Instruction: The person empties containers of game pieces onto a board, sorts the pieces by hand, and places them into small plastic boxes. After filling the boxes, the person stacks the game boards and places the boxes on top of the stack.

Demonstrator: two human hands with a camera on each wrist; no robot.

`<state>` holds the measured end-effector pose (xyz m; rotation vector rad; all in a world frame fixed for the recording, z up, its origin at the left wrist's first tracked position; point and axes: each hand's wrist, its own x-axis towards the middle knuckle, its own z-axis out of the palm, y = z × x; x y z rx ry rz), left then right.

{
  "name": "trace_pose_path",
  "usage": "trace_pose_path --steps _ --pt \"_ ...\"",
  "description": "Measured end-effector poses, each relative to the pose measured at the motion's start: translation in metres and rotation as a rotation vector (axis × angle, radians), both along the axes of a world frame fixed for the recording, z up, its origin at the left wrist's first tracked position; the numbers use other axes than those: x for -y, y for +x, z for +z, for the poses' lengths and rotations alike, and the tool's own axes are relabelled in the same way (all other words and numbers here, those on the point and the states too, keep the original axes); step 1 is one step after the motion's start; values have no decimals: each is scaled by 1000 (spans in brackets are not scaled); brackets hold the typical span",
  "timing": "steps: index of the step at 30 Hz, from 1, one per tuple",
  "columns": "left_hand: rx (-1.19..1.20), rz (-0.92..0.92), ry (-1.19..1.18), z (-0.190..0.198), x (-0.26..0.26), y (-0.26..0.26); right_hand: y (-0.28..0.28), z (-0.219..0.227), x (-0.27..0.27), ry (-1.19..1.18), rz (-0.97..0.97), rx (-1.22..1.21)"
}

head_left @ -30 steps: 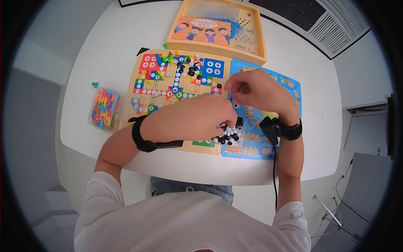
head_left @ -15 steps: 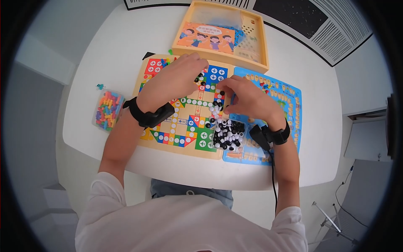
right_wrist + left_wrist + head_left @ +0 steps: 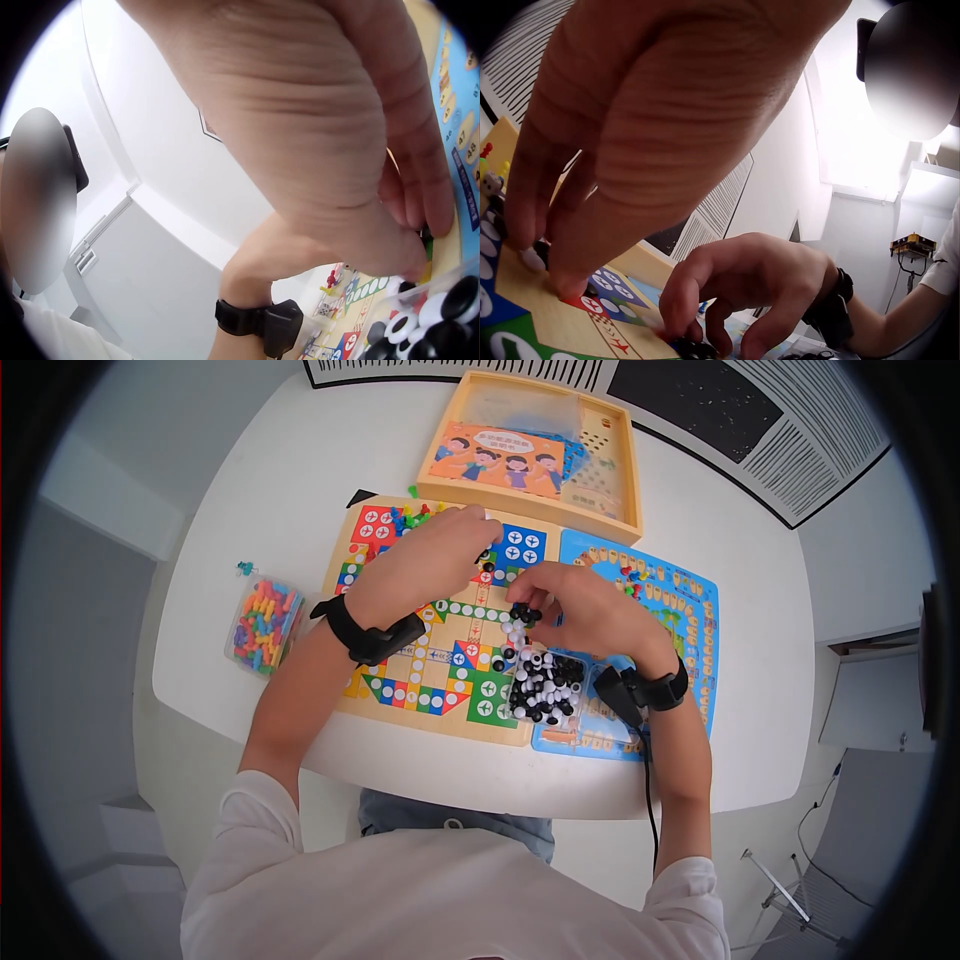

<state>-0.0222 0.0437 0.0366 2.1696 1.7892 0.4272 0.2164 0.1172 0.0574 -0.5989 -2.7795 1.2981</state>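
Note:
My left hand (image 3: 430, 555) reaches down to the upper middle of the ludo board (image 3: 400, 670). In the left wrist view its thumb and fingers close round a white piece (image 3: 532, 259) with a black one beside it. My right hand (image 3: 580, 610) is at the board's right edge, fingers curled down over a small cluster of black pieces (image 3: 523, 614). The right wrist view has its fingertips pinching something dark, mostly hidden. White pieces (image 3: 514, 630) lie just below that cluster. Nearer me, a clear plastic box (image 3: 547, 688) is full of black and white pieces.
A wooden tray (image 3: 530, 502) with an orange booklet (image 3: 500, 458) stands behind the boards. On the right lies a blue board (image 3: 690, 620) with small coloured pawns. A clear box of colourful pegs (image 3: 265, 625) is at the left. Coloured pawns (image 3: 412, 518) sit at the ludo board's top.
My left hand has gone from over the piece box to the upper middle of the board. My right hand has come slightly nearer me, onto the black pieces.

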Motion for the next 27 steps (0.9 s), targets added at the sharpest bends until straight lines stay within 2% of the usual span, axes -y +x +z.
trace_pose_path --steps 4,11,16,19,27 --pt "20 -6 -77 7 0 6 2 -3 1 16 80 -47" --pt "1 -43 -30 -1 -2 8 -1 -4 2 10 50 0" --pt "-30 -55 -183 1 -2 15 -2 -10 -1 70 78 -73" --pt "-5 -63 -185 8 3 19 -3 -11 0 98 55 -129" --pt "-26 -83 -231 8 3 22 -3 -7 5 122 34 -50"
